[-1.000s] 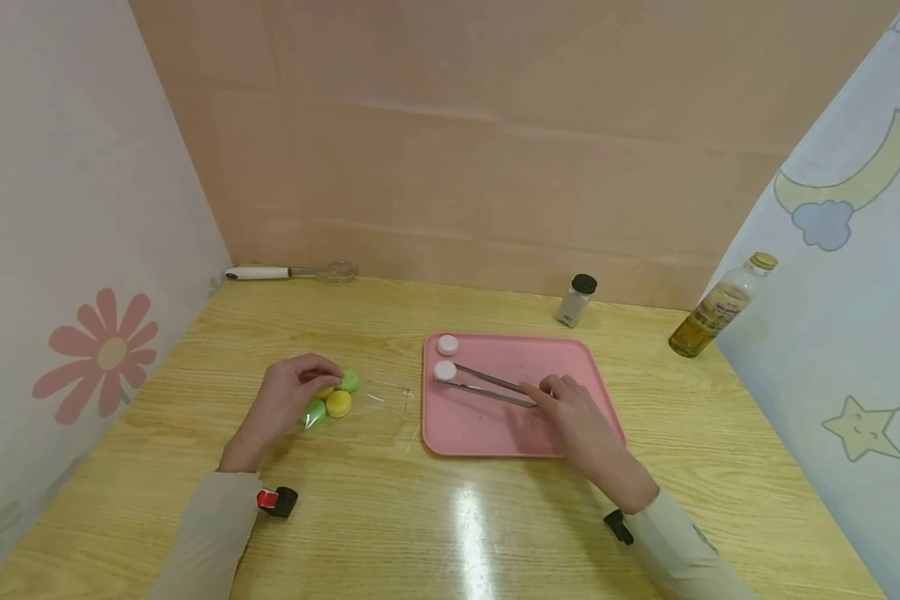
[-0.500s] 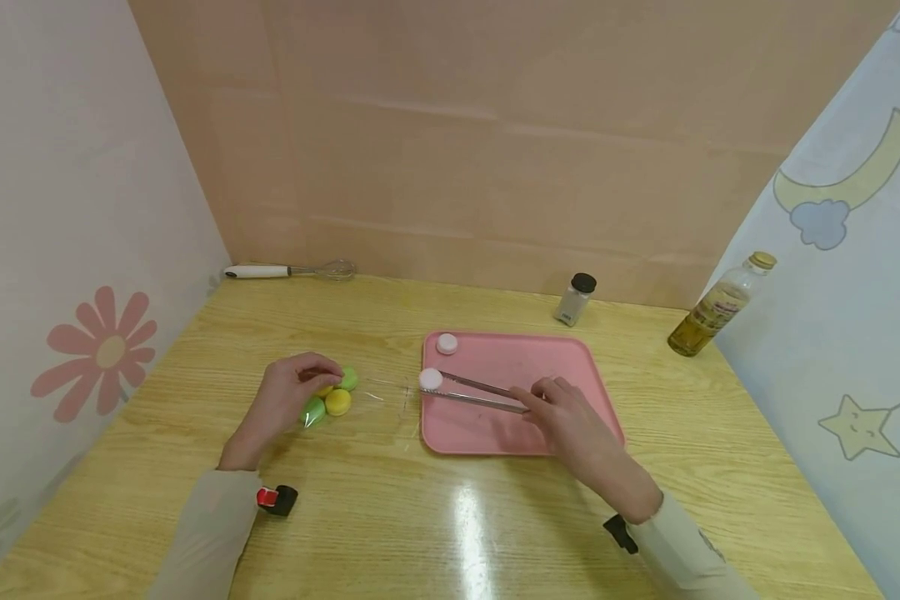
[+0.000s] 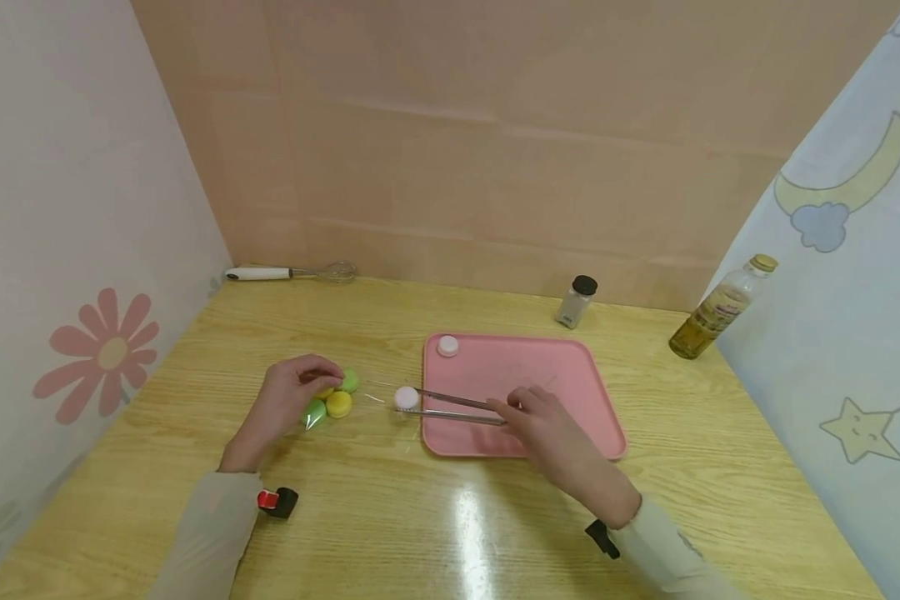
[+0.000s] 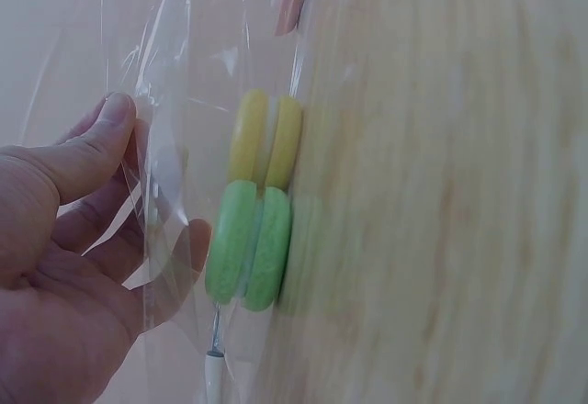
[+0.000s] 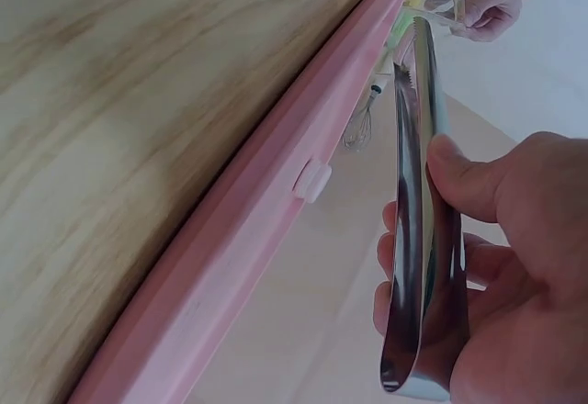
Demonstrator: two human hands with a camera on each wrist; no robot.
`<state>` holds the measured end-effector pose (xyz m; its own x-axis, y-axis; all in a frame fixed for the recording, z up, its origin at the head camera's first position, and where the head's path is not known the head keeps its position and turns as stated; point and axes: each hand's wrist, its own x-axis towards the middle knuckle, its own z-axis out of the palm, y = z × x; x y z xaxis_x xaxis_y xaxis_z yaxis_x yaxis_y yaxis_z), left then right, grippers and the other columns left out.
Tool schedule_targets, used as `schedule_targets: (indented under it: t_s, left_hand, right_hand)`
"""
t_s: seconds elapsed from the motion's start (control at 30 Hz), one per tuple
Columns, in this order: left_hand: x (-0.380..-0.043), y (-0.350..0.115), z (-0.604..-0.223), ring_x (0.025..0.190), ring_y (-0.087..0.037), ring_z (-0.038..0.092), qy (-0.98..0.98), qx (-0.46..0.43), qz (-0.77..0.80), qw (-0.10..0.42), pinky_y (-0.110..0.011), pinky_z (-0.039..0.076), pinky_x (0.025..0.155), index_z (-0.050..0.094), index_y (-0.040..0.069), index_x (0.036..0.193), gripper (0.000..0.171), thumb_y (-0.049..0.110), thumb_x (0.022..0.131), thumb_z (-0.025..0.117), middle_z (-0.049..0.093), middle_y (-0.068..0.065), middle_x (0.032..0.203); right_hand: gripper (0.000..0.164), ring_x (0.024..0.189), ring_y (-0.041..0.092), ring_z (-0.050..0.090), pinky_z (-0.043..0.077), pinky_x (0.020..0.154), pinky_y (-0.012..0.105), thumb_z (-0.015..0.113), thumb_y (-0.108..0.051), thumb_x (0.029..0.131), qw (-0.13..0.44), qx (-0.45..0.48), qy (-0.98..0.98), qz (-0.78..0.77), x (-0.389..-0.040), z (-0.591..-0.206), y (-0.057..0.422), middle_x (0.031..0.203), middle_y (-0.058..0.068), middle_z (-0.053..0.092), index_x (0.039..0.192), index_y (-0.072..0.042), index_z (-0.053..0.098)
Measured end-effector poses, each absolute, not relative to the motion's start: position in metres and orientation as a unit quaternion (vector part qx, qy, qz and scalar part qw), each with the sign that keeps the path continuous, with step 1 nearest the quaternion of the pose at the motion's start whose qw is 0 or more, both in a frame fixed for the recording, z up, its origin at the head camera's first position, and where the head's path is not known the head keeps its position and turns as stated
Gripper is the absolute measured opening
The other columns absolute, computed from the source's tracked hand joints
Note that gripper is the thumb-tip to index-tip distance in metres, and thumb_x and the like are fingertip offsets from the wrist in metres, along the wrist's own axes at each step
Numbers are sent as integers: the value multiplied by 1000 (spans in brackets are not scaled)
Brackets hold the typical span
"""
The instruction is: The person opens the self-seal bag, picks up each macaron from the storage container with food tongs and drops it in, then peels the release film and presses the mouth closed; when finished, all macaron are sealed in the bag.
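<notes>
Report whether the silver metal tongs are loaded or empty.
Loaded: the tongs hold a round pale-pink macaron between their tips in the head view.

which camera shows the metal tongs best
The right wrist view: the tongs appear close up there, from bend to serrated tips, with the right hand gripping them. The head view shows them smaller, with a pale macaron at their tips. I can't make them out in the left wrist view.

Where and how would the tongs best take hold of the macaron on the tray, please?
Grip the macaron by its round edge, probably bringing the tongs from the near right: it lies flat in the far left corner of the pink tray, beside the rim.
</notes>
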<state>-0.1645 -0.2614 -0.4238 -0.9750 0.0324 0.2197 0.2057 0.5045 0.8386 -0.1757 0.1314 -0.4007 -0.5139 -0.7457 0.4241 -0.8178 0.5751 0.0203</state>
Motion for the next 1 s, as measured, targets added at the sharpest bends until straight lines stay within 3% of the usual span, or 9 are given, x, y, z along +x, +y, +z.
schedule_targets:
  t_s: [0.4,0.67,1.0]
  left_hand:
    - [-164,-260,-424,92,-21,67,-863,-72,-491,94,-24,54,78,76,6,100,7,8,96,70,73,-8,103]
    - [-165,-261,-425,93,-23,67,-862,-71,-493,94,-25,54,78,76,6,101,8,9,96,70,73,-9,104]
    - [-166,-260,-426,93,-22,66,-862,-71,-492,96,-24,53,78,76,6,100,7,8,95,71,73,-8,102]
  right_hand:
    - [44,77,19,43,43,68,31,83,-4,83,178,453,-871,69,-180,-399,103,91,3,56,124,-16,69]
    - [42,77,20,45,44,67,32,85,-8,82,185,448,-871,79,-185,-404,90,91,4,58,121,-15,70]
    - [46,83,19,45,43,71,32,80,-12,88,150,434,-886,61,-186,-406,78,95,1,56,131,-19,66]
